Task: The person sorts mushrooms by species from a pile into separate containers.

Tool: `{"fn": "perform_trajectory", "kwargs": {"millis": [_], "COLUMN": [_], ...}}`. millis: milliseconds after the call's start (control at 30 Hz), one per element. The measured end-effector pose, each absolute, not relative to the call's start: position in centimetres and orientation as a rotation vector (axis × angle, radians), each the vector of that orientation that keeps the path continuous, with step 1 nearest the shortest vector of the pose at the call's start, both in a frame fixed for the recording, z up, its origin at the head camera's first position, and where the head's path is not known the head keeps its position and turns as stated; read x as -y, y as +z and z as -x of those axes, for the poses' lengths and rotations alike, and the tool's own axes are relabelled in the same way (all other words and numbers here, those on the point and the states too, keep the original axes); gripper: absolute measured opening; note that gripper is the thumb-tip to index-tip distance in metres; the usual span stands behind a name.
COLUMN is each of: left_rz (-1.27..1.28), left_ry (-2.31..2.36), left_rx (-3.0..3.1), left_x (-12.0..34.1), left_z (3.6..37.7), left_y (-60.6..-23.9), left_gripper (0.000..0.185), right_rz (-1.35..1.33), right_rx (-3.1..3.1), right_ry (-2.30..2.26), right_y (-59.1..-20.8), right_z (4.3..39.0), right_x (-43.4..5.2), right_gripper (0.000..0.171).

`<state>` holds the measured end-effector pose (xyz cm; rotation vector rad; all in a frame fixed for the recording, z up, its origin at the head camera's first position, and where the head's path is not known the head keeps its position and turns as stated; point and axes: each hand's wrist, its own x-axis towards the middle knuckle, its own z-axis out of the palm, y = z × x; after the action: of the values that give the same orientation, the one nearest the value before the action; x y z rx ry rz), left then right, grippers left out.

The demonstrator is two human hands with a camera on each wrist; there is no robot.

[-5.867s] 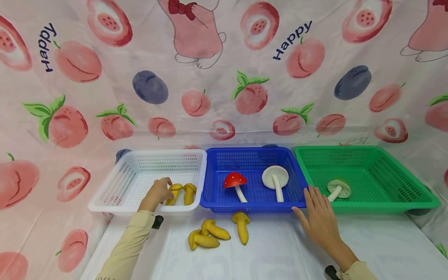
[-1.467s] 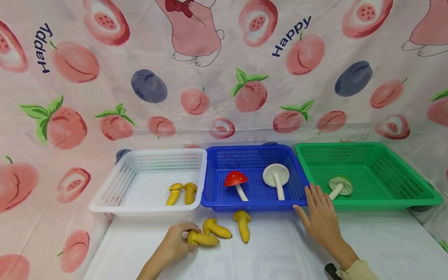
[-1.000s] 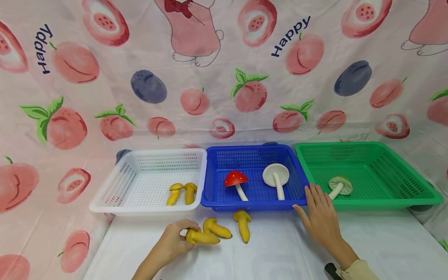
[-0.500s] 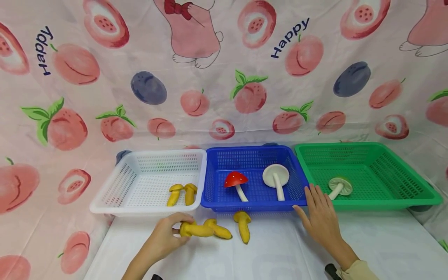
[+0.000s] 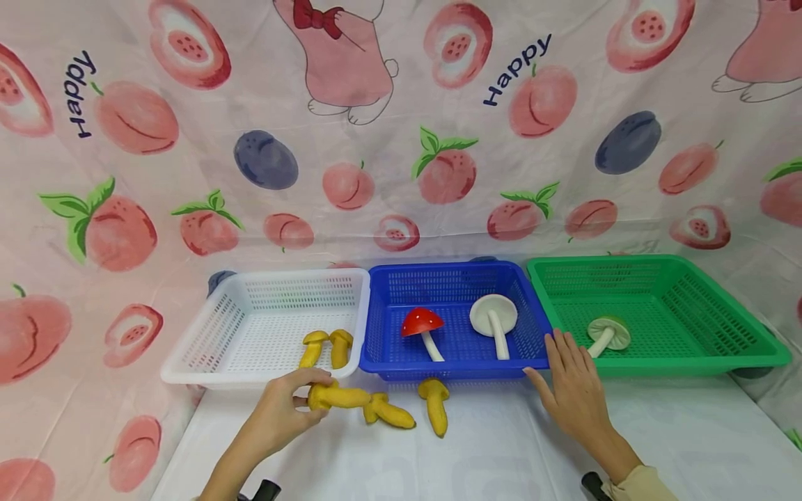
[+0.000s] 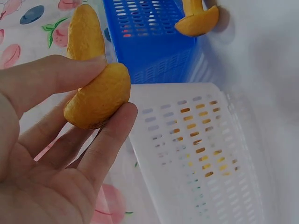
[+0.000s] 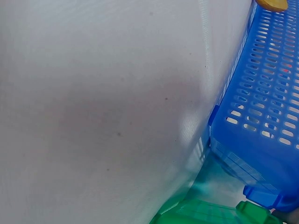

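Between the thumb and fingers of my left hand (image 5: 282, 410) is a yellow toy mushroom (image 5: 341, 397), pinched by its cap just in front of the white basket (image 5: 207, 372). The left wrist view shows the same mushroom (image 6: 100, 98) with its stem pointing up. Two more yellow mushrooms (image 5: 340, 348) lie inside the white basket. On the table are another yellow mushroom (image 5: 395, 415) and one (image 5: 435, 407) near the blue basket (image 5: 451, 372). My right hand (image 5: 576, 396) lies flat, fingers straight, fingertips at the corner where the blue and green baskets meet.
The blue basket holds a red spotted mushroom (image 5: 422, 322) and a white mushroom (image 5: 493, 316). A green-capped mushroom (image 5: 608, 334) lies in the green basket (image 5: 689, 365). A fruit-printed cloth (image 5: 401, 139) hangs behind the row of baskets.
My left hand left the white basket, gripped a yellow mushroom on the table and has carried it up and left toward that basket's front. The right hand has stayed in place.
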<state>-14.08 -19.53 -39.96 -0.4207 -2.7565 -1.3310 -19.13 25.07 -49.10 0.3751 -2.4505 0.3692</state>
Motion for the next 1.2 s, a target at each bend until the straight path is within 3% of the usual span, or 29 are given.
{"fn": "perform_trajectory", "kwargs": {"millis": [1200], "left_rz": [0.325], "left_ry": [-1.177], "left_rx": [2.639], "left_x": [23.6], "left_z": [17.1], "left_y": [-37.5], "left_gripper": [0.039], "right_rz": [-0.373], "right_rx": [2.446], "right_ry": [0.354], "right_y": [-49.4], "right_z": [19.1], "right_x": [-25.1], "right_gripper": [0.072]}}
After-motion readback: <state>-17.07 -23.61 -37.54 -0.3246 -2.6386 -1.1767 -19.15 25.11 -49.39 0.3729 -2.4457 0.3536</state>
